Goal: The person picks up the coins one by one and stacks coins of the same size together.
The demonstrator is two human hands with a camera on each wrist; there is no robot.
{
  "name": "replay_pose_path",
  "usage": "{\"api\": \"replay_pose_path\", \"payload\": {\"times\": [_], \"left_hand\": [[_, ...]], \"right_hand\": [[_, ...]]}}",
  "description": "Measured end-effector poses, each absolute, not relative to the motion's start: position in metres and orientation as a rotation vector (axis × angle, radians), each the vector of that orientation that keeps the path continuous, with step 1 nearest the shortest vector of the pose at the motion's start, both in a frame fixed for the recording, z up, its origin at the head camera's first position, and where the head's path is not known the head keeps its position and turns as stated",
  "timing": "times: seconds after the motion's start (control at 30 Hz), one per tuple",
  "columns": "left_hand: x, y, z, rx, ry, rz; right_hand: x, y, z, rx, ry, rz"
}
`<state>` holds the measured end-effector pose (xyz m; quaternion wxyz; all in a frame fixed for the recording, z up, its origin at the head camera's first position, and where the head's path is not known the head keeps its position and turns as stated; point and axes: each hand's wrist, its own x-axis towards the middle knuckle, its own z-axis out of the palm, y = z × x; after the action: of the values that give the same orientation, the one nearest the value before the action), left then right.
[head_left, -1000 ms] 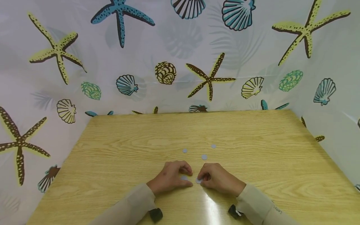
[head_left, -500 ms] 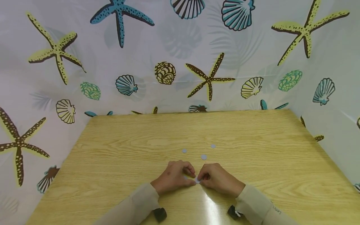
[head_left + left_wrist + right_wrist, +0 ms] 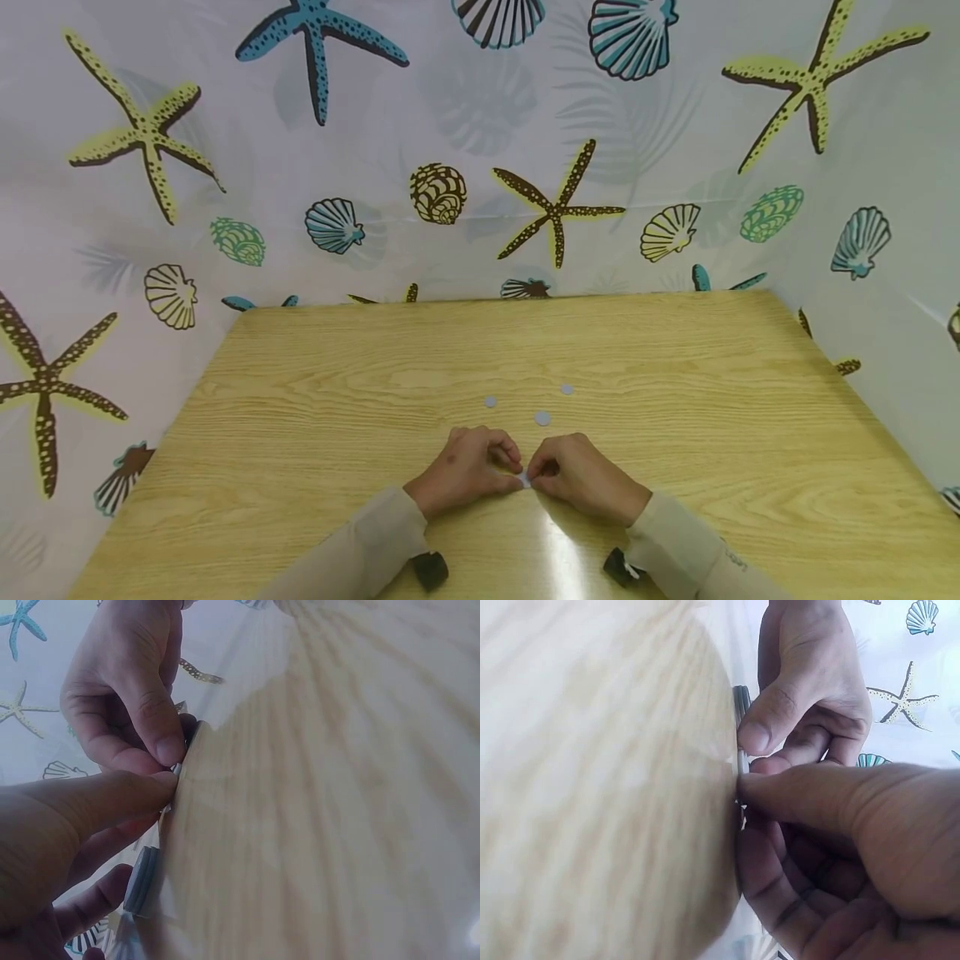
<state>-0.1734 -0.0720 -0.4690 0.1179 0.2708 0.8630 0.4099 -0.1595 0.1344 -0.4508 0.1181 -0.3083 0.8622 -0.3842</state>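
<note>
My left hand (image 3: pixel 468 471) and right hand (image 3: pixel 588 481) meet low over the wooden table, thumbs and index fingers bent toward each other. Between their fingertips is a small, flat, grey coin-like disc (image 3: pixel 525 480), pinched from the left and the right. Its thin edge shows beside the thumb tips in the right wrist view. A short stack of similar grey discs (image 3: pixel 142 881) sits by the curled fingers of my left hand; that hand hides it in the head view. The fingers cover most of the pinched disc.
Three loose grey discs lie flat beyond the hands: a left disc (image 3: pixel 491 402), a middle disc (image 3: pixel 542 418) and a far right disc (image 3: pixel 567 389). A cloth printed with starfish and shells (image 3: pixel 480 250) hangs behind the wooden table (image 3: pixel 337 367) and along its sides.
My left hand has moved right from around the stack to the disc in my right fingertips and now grips it too. My right hand has barely shifted; the loose discs have stayed put.
</note>
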Motion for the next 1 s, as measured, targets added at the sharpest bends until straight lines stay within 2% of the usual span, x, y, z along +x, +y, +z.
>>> {"api": "replay_pose_path", "payload": {"times": [0.43,1.0], "left_hand": [[-0.173,-0.072,-0.468,0.761,2.518,1.213],[-0.174,-0.073,-0.468,0.766,2.504,1.221]], "right_hand": [[-0.178,0.146,-0.441,-0.621,2.593,-1.104],[-0.213,0.153,-0.446,-0.547,2.744,-1.133]]}}
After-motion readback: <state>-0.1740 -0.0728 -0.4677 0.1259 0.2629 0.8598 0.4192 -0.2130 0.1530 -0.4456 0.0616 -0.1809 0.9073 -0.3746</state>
